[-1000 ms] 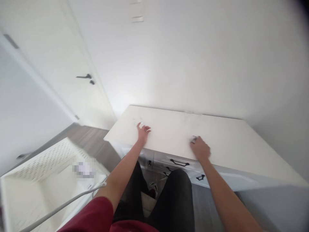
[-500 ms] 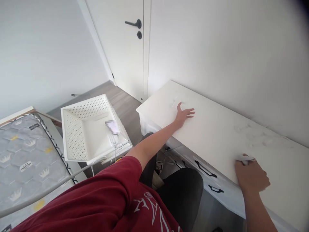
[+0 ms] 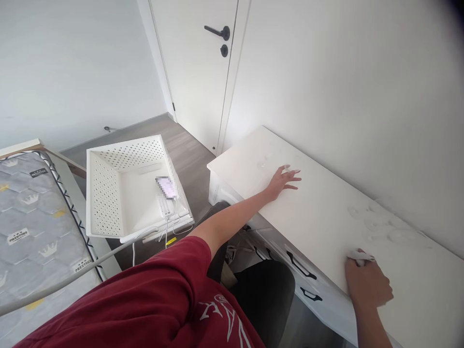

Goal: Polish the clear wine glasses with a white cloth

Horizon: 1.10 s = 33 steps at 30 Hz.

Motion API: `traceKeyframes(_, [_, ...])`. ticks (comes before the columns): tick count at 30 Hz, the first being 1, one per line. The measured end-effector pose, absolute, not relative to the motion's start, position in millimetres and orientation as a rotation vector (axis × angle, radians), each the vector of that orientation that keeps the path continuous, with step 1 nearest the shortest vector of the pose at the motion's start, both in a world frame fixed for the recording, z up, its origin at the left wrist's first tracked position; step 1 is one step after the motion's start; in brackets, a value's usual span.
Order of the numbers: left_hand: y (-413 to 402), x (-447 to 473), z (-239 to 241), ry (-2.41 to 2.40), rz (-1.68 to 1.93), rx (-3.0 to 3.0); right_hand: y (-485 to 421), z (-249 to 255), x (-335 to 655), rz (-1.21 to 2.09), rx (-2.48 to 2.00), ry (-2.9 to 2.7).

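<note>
A white wad, a cloth or a tissue (image 3: pixel 361 256), is bunched in my right hand (image 3: pixel 369 281), which is closed around it and pressed on the white dresser top (image 3: pixel 315 217). Farther along that surface, my left hand (image 3: pixel 282 183) rests with its fingers spread apart. A faint wet-looking patch (image 3: pixel 264 162) lies just beyond the left hand. Larger wet-looking smears (image 3: pixel 387 229) run along the wall side, past the right hand.
Black handles (image 3: pixel 300 266) stick out from the dresser front by my legs. A white perforated basket (image 3: pixel 105 193) holds a blurred phone (image 3: pixel 166 187) and a power strip (image 3: pixel 164 208) with cables. A mattress (image 3: pixel 39 208) lies at left, crossed by a grey tube (image 3: pixel 72 282). The door (image 3: pixel 195 72) is shut.
My view has shifted slightly. The right hand with the wad has slid a little toward the left and front. The left hand's thumb and index finger have drawn closer together.
</note>
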<state>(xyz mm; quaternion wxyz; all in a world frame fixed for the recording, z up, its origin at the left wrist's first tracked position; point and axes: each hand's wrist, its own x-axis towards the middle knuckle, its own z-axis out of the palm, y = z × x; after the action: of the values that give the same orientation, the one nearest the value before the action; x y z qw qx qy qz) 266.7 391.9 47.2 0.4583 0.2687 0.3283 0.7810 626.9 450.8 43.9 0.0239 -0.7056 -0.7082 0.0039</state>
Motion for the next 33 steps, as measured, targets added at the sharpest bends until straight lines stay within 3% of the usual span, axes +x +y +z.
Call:
traceKeyframes(18, [385, 278, 55, 1.029, 1.522, 1.090, 437, 45, 625, -0.099, -2.078, -2.180])
traceKeyframes(33, [393, 284, 51, 1.128, 1.354, 1.367, 456, 41, 630, -0.142, -2.366, -2.268])
